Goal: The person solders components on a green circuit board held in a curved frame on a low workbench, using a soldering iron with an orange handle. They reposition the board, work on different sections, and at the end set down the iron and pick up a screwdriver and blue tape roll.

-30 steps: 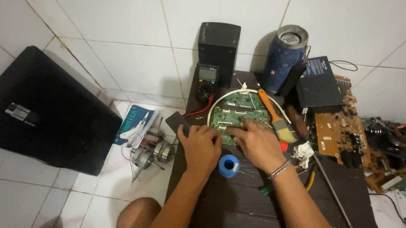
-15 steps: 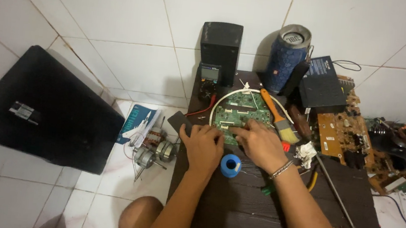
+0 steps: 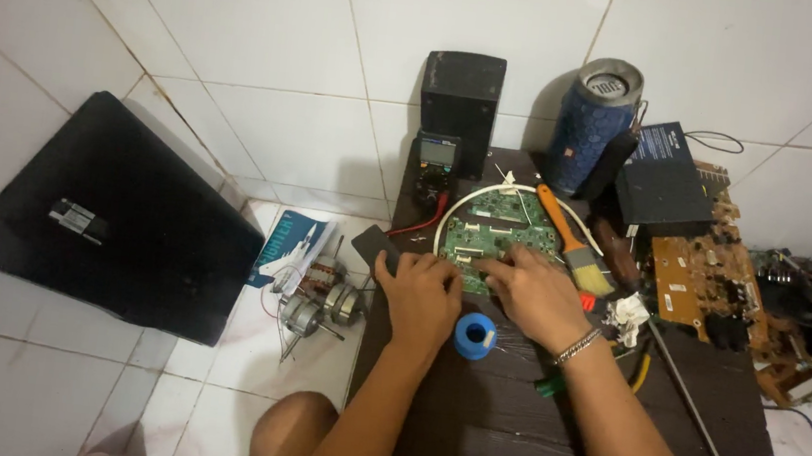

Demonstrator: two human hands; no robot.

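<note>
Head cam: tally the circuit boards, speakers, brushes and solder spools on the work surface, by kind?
Circuit boards: 2, the green board under both hands and the brown board to its right
Speakers: 2, the black box speaker and the blue cylinder speaker
Brushes: 1, the orange-handled brush
Solder spools: 1, the blue spool
Total: 6

Screen: a small rectangular grey-green display is set in the top of a dark handheld meter (image 3: 436, 166), which stands at the back of the dark table, in front of a black box speaker.

Label: a small white rectangular sticker (image 3: 77, 218) is fixed on the black panel leaning against the tiled wall at the left.

Package: a flat blue-and-white printed packet (image 3: 289, 249) lies on the floor tiles, between the black panel and the table edge.

Label: faint light print is seen on the black box (image 3: 665, 181) at the back right.
</note>
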